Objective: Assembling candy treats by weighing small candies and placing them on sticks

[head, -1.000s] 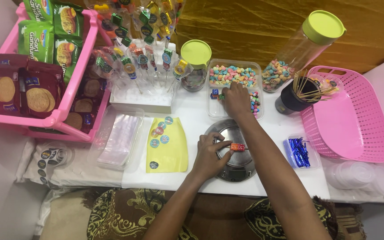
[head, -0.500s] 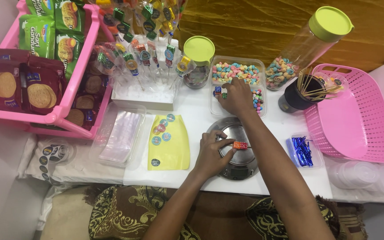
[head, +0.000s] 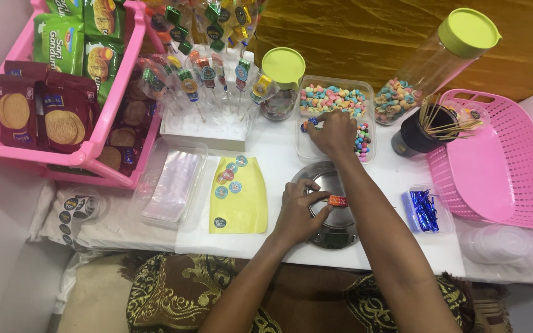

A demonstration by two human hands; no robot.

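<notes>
My left hand rests on the round metal kitchen scale and pinches a small red and orange wrapped candy over its plate. My right hand reaches into the clear rectangular tray of small pastel and coloured candies, fingers closed around a blue wrapped piece at the tray's left side. My right forearm crosses over the scale's right half and hides part of it.
A yellow sticker sheet and a clear tray of plastic bags lie left of the scale. Lollipops stand in a white block. Pink racks of biscuits, a green-lidded jar, a tall candy jar, a black cup of skewers, blue twist ties and a pink basket surround them.
My right hand has stayed in the candy tray, shifting slightly left onto a blue piece. My left hand keeps the red candy on the scale. The camera view has shifted a little.
</notes>
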